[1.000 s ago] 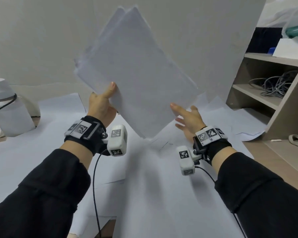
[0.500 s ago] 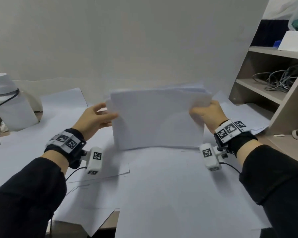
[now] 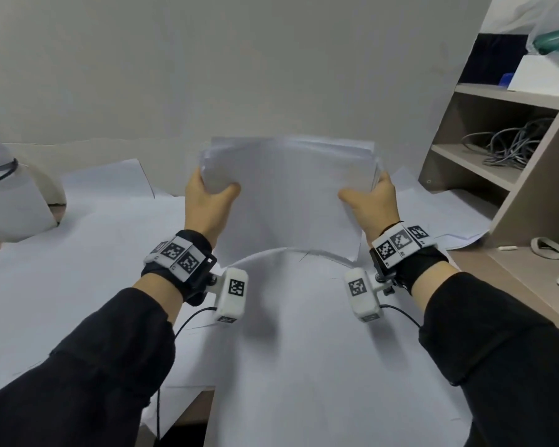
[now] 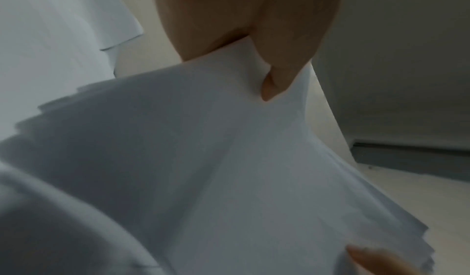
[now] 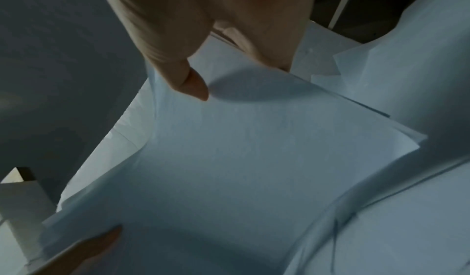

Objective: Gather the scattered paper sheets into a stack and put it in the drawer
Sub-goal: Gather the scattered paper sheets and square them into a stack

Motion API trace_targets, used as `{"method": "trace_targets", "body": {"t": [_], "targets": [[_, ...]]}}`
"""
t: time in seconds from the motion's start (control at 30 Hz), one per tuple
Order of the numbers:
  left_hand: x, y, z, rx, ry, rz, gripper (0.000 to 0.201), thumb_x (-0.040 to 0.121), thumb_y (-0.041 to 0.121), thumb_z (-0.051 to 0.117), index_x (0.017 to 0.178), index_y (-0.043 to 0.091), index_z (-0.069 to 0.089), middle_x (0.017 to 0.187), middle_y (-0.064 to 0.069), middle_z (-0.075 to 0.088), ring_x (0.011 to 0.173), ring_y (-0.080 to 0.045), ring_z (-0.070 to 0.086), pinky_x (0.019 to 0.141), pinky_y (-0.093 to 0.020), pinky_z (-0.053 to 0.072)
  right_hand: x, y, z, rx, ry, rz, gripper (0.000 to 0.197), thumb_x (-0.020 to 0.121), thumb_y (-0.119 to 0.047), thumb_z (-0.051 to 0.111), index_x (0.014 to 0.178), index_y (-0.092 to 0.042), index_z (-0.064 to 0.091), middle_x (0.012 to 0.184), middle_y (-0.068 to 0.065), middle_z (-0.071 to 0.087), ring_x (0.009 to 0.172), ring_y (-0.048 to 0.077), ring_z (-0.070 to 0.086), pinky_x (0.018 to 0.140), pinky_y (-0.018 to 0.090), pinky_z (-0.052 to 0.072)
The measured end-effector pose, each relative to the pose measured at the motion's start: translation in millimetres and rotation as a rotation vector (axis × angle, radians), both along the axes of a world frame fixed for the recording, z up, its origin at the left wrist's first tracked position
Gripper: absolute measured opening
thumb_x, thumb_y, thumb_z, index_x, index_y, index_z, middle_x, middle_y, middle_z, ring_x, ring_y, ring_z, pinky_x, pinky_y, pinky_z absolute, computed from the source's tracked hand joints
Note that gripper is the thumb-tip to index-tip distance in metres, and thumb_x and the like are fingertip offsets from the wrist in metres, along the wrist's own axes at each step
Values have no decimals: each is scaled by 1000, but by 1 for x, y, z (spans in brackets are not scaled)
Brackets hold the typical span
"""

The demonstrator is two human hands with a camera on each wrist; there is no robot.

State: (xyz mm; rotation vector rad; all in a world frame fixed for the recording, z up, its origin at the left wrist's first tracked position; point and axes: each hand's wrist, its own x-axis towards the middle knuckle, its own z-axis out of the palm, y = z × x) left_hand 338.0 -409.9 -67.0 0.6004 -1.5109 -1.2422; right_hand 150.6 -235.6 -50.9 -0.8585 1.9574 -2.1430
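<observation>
A stack of white paper sheets (image 3: 288, 195) stands on its long lower edge on the paper-covered desk, bowed a little, with its top edges uneven. My left hand (image 3: 208, 201) grips the stack's left side, thumb on the near face. My right hand (image 3: 368, 201) grips its right side the same way. The left wrist view shows the stack (image 4: 229, 168) with my thumb (image 4: 274, 74) pressed on it. The right wrist view shows the sheets (image 5: 241, 158) under my right thumb (image 5: 183, 78). No drawer is in view.
Large white sheets (image 3: 288, 350) cover the desk, some overhanging its front edge. A wooden shelf unit (image 3: 530, 188) with cables (image 3: 504, 143) stands at the right. A white container (image 3: 10, 195) sits at the far left. The wall is close behind.
The stack has come down from a raised, tilted hold in my left hand to standing on the desk. My right hand has taken hold of its right side, and both hands have closed round it.
</observation>
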Motion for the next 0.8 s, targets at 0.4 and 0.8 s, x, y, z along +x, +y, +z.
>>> {"method": "trace_targets", "body": {"t": [0.4, 0.8], "targets": [[12, -4, -1, -481, -120, 45, 106, 82, 18, 82, 159, 32, 11, 151, 23, 34, 125, 11, 44, 106, -6, 32, -6, 21, -5, 392, 525, -148, 78, 85, -16, 59, 151, -40, 25, 140, -3, 35, 118, 15, 44, 90, 21, 34], [15, -24, -9, -260, -132, 11, 90, 80, 34, 84, 152, 42, 29, 137, 1, 51, 113, -8, 60, 94, -24, 51, -33, 13, -17, 36, -109, 11, 71, 86, -6, 67, 144, -21, 30, 104, -2, 55, 94, 11, 60, 74, 22, 49]]}}
